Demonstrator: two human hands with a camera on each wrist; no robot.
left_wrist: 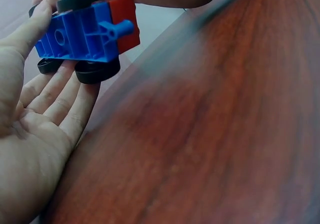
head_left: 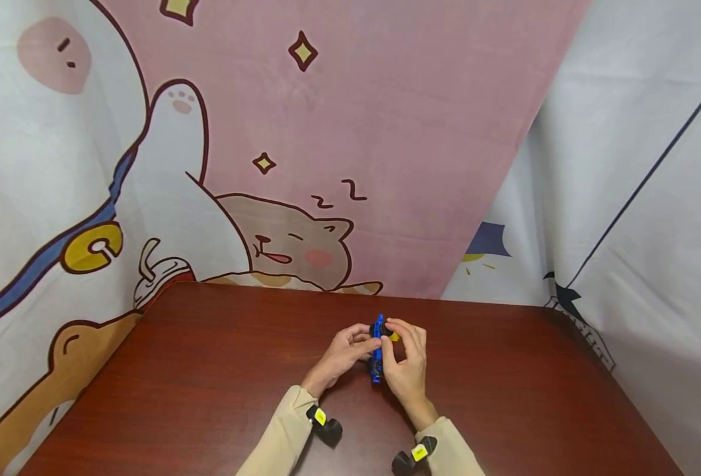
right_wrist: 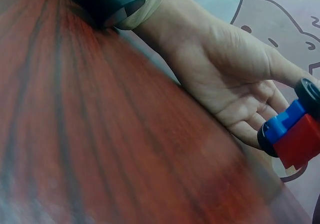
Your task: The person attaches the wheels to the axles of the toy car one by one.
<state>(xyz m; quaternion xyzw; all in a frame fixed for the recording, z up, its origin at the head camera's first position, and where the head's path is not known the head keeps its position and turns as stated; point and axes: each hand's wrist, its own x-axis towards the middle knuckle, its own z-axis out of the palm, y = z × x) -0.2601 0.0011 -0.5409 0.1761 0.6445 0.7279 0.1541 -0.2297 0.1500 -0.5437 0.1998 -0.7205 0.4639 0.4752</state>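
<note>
Between the two hands, above the table, is a small toy car (head_left: 376, 362) with a blue base and black wheels. Its ribbed blue underside (left_wrist: 75, 34) faces the left wrist camera, with a hitch-like peg at one end. A red block (left_wrist: 124, 22) sits on the other side of the base; a bit of yellow (head_left: 394, 336) also shows. My left hand (head_left: 345, 352) grips the car between thumb and fingers. Opposite it, my right hand (head_left: 408, 370) pinches the car at its wheels, its thumb by one wheel (right_wrist: 306, 95) and fingers by another.
A reddish-brown wooden table (head_left: 237, 370) spreads under the hands. Behind it hangs a pink and white cloth (head_left: 386, 132) with cartoon animals, and a white cloth (head_left: 653, 218) hangs along the right side. Black cameras (head_left: 328, 431) are strapped to both wrists.
</note>
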